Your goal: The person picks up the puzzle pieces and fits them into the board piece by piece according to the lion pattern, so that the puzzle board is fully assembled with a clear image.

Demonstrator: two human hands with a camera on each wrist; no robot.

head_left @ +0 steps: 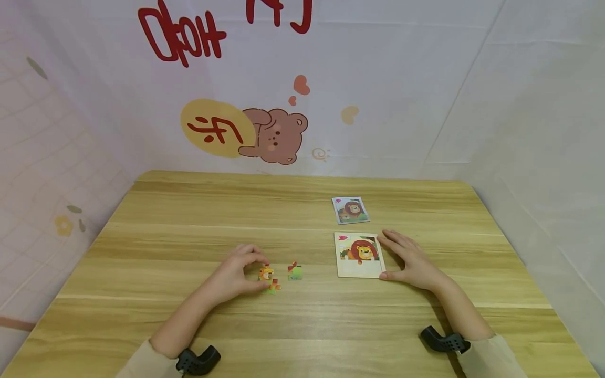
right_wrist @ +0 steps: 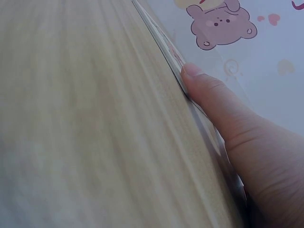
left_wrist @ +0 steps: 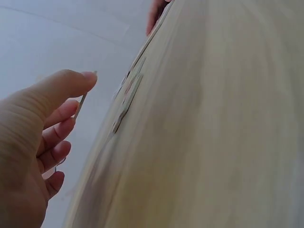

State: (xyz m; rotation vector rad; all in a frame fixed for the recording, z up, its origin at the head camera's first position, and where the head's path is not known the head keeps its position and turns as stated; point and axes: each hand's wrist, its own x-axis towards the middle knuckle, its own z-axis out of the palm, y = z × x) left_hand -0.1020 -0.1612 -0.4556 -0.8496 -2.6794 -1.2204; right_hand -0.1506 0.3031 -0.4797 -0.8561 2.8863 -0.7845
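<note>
My left hand (head_left: 238, 270) pinches a jigsaw piece (head_left: 266, 273) with an orange cub face between thumb and fingertips, left of centre. In the left wrist view that piece (left_wrist: 81, 105) shows edge-on, above the table. Close by its thumb lies a red and green jigsaw piece (head_left: 275, 285), partly overlapped. Another green and red piece (head_left: 295, 272) lies just to the right. My right hand (head_left: 411, 261) rests at the right side of a lion puzzle board (head_left: 359, 269), fingers spread by the upper corner and thumb on the lower one. The board's lower part is bare.
Behind the board lies a small picture card (head_left: 351, 211) with a lion and cub. The wooden table (head_left: 189, 210) ends at a white printed cloth (head_left: 387, 79) at the back. Black cameras (head_left: 198, 361) are strapped on both wrists.
</note>
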